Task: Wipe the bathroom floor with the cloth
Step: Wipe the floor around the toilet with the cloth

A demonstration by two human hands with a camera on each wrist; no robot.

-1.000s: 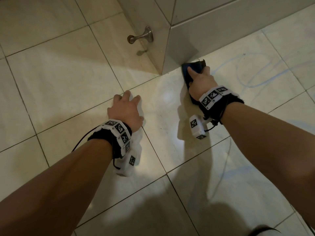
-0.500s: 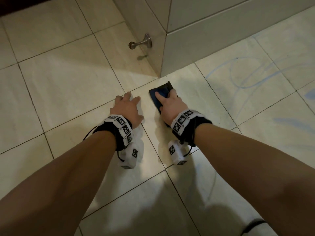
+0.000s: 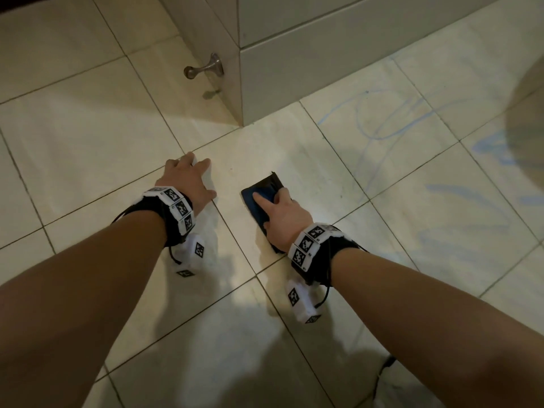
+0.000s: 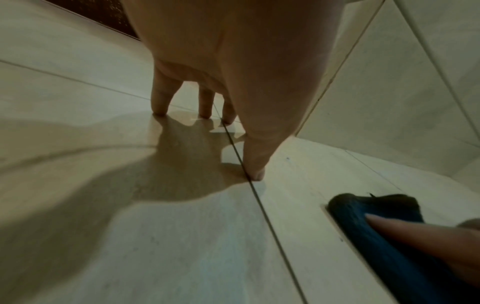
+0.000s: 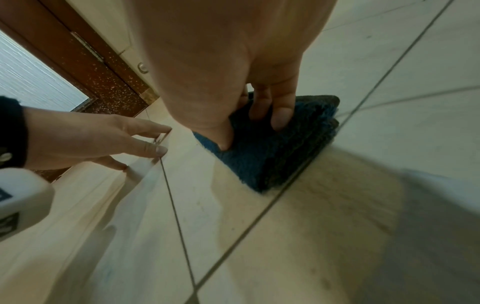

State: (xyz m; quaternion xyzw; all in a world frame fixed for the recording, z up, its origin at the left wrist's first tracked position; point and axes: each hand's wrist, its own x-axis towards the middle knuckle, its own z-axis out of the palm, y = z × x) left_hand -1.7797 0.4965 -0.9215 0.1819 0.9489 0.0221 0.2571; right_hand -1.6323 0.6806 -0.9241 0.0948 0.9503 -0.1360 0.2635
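A folded dark blue cloth (image 3: 259, 201) (image 4: 376, 226) (image 5: 272, 156) lies flat on the pale tiled floor (image 3: 294, 148). My right hand (image 3: 266, 195) (image 5: 254, 131) sits on top of it, thumb pressed onto its left part and fingers curled down over its far side. My left hand (image 3: 188, 178) (image 4: 207, 107) (image 5: 145, 142) is just left of the cloth. It is propped on spread fingertips on the bare tile and holds nothing. A grout line runs between the two hands.
A tiled wall corner (image 3: 241, 83) juts out ahead, with a metal door stop (image 3: 203, 69) on its left face. Blue scribble marks (image 3: 382, 122) cover the tiles to the right. A brown door frame (image 5: 91, 67) stands at the far left.
My right hand has dragged the cloth back from the foot of the wall toward me, level with the left hand. The left hand has stayed planted on the tile.
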